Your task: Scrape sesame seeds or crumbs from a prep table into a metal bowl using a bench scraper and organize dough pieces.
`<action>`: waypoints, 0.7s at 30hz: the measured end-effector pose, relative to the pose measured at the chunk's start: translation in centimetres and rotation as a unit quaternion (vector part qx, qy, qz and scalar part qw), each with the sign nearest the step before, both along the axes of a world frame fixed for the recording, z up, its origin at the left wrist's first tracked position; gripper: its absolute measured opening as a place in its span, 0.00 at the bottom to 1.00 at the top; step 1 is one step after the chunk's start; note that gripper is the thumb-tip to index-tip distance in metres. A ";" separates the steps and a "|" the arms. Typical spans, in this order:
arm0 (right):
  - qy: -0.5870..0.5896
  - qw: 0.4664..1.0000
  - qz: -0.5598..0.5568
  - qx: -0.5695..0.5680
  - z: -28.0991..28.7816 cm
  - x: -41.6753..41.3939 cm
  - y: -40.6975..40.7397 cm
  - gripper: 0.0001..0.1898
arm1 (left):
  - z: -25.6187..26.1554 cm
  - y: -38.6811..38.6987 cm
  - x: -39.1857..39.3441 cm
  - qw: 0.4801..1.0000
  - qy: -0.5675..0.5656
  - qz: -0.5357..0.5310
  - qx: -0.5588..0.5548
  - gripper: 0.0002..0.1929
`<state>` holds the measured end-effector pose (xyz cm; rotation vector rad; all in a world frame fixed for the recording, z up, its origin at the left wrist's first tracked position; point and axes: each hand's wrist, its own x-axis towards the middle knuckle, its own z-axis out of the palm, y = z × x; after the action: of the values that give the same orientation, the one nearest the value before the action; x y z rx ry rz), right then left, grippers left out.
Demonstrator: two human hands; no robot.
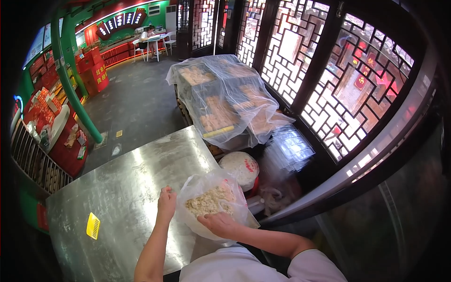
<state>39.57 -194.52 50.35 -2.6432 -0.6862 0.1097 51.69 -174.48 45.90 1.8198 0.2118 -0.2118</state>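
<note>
A translucent plastic bag [186, 215] lies open at the right edge of a stainless steel table [123, 197], with pale beige crumbly pieces [208, 200] inside it. My right hand [219, 225] rests at the near side of the bag's mouth, its fingertips at the crumbly pieces; whether it grips the plastic or any pieces cannot be made out. My left hand [167, 202] is raised over the table just left of the bag, its fingers curled in, and what may be between them is too small to tell. A yellow slotted plastic scraper [93, 226] lies on the table's left part.
Beyond the table stand trays of pale food [216, 116] under clear plastic sheeting [239, 81]. A round, white-covered container [239, 169] stands right of the bag. Lattice windows [356, 81] line the right side. A green post [75, 91] rises at left; a person [145, 37] sits far back.
</note>
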 end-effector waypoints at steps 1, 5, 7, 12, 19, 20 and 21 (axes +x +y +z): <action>0.003 1.000 -0.005 0.000 0.4 -0.6 0.3 0.06 | 2.1 -0.3 -1.8 0.983 -0.100 -0.033 0.153 0.13; -0.100 0.993 0.021 -0.067 -0.1 -1.7 2.1 0.06 | 5.5 -1.7 -6.0 0.879 -0.138 -0.165 0.424 0.20; -0.240 0.968 0.011 -0.076 -1.9 -2.3 3.0 0.08 | 2.4 -1.7 -4.8 0.873 -0.102 -0.198 0.433 0.18; -0.224 0.967 -0.011 -0.124 0.4 -3.5 1.7 0.12 | 0.8 -1.3 -3.7 0.993 0.046 -0.110 0.020 0.12; -0.226 0.970 -0.023 -0.090 -2.1 -7.4 -2.3 0.18 | -2.9 -0.1 -4.9 0.809 0.210 0.092 -0.541 0.09; -0.215 0.972 -0.036 -0.093 -2.8 -8.7 -3.1 0.20 | -3.3 0.1 -5.0 0.814 0.183 0.037 -0.550 0.08; -0.203 0.973 -0.051 -0.097 -3.5 -10.2 -4.0 0.22 | -3.6 0.0 -5.1 0.815 0.157 -0.018 -0.557 0.07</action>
<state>29.40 -198.47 46.83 -2.9156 -0.6933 -0.4253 46.56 -174.50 42.28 0.6011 0.2140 -0.5347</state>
